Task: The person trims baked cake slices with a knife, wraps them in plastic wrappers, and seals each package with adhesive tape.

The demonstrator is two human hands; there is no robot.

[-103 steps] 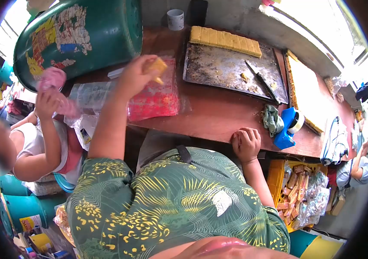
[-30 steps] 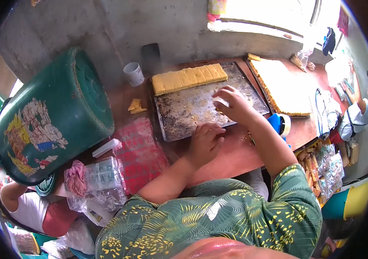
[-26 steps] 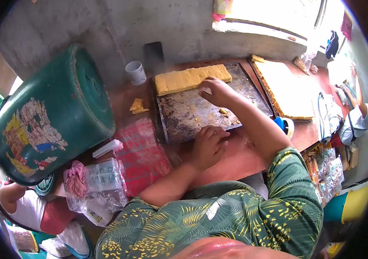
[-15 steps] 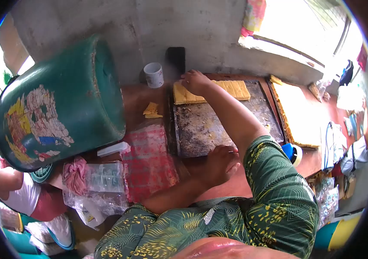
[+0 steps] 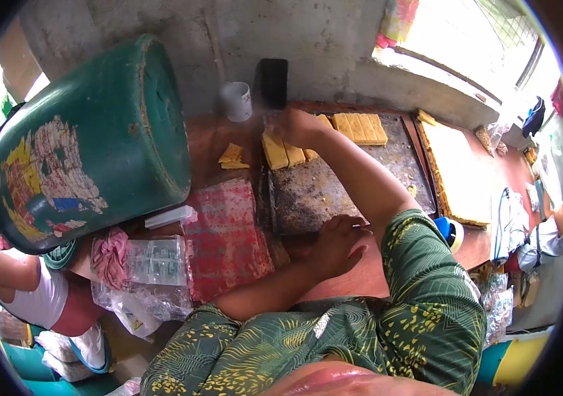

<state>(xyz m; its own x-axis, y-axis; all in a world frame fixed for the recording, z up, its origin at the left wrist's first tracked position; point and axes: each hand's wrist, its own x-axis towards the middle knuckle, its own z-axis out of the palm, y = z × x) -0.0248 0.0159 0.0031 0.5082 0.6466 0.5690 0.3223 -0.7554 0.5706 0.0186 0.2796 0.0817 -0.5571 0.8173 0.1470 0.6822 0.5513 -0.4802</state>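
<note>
A row of sliced yellow cake (image 5: pixel 364 129) lies along the back of a dark, stained metal tray (image 5: pixel 314 204). Its left slices are parted and skewed, while the right slices stay together. My right hand (image 5: pixel 294 129) is over the left end of the row, touching the slices; its fingers are blurred and partly hidden. Near the tray's front edge, my left hand (image 5: pixel 341 247) holds nothing, its fingers apart. Yellow scraps (image 5: pixel 232 157) lie on the table left of the tray.
A large green bucket (image 5: pixel 90 145) lies on its side at left. Behind are a white mug (image 5: pixel 236 102) and a black object (image 5: pixel 273 82). A red sheet (image 5: pixel 225 241) and clear plastic (image 5: pixel 156 261) lie front left. At right are another cake slab (image 5: pixel 459 171), a tape dispenser (image 5: pixel 451 232) and people.
The yellow piece from my left hand is now on the table. My right hand has moved to the row's left end, where slices have parted. The view has shifted; my left hand is beside the tray.
</note>
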